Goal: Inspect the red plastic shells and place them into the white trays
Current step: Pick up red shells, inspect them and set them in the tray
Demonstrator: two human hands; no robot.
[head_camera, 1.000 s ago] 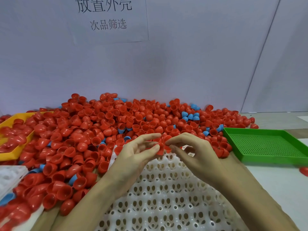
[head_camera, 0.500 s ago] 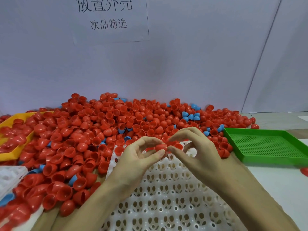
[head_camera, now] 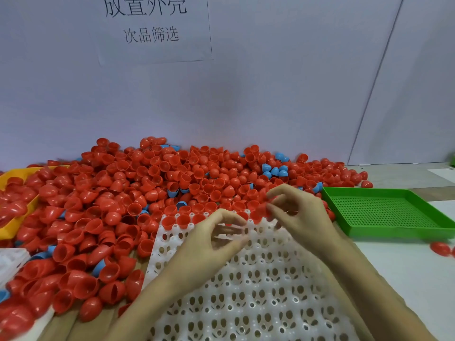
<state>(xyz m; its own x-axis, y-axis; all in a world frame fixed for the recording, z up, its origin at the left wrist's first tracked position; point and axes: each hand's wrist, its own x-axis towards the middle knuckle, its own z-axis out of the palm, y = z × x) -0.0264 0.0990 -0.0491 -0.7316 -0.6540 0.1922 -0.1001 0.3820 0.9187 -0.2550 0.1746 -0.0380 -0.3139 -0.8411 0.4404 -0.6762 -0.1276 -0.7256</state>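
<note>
White tray [head_camera: 258,286]: centre foreground, three red shells [head_camera: 183,220] seated along its far-left edge. Red shell pile [head_camera: 147,193]: heaped behind and left. Right hand [head_camera: 299,215]: over the far edge, fingertips apparently pinching a blurred red shell [head_camera: 261,208]. Left hand [head_camera: 209,242]: fingers loosely curled, holding nothing. Green tray [head_camera: 384,210]: right.

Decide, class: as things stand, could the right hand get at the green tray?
Probably yes. The green tray lies just to the right of the right hand, on the same side, with nothing standing between them. But that hand appears to be pinching a red shell, so its fingers are not free.
</note>
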